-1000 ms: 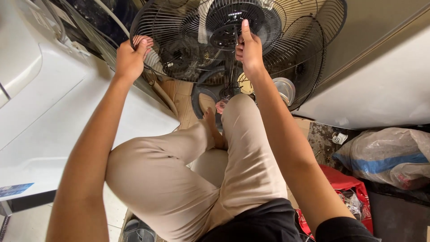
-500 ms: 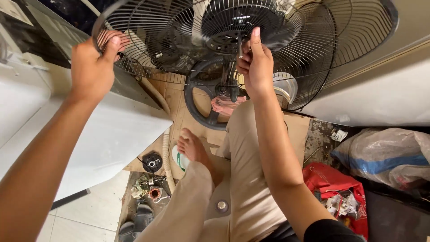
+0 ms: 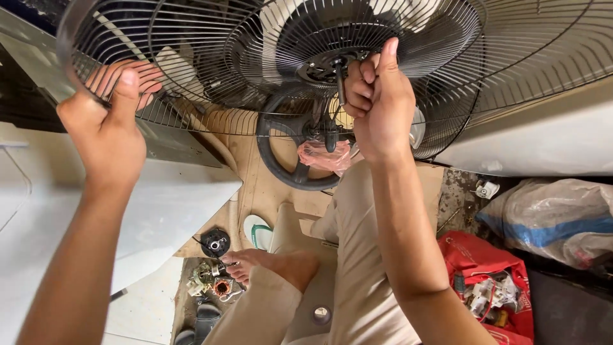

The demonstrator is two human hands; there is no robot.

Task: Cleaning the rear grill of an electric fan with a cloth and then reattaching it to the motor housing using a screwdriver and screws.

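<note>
A large black wire fan guard (image 3: 211, 70) fills the top of the view, held up close in front of me. My left hand (image 3: 112, 128) grips its outer rim at the left, fingers poking through the wires. My right hand (image 3: 377, 102) is closed around the metal shaft (image 3: 340, 83) at the fan's dark centre hub (image 3: 319, 64). Below the guard stands the fan's round black base (image 3: 281, 160) with a pink plastic bag (image 3: 325, 156) on it. My legs in beige trousers (image 3: 351, 255) and a bare foot (image 3: 246, 263) lie below.
A white appliance (image 3: 166, 211) stands at the left, another white surface (image 3: 543, 140) at the right. Small motor parts (image 3: 214, 281) and a black round part (image 3: 215, 243) lie on the floor by my foot. A red bag with parts (image 3: 491, 281) and a grey sack (image 3: 555, 217) sit right.
The fan guard has come closer and now fills the top of the view. My left hand slid down the rim. My legs have shifted, the foot now lower.
</note>
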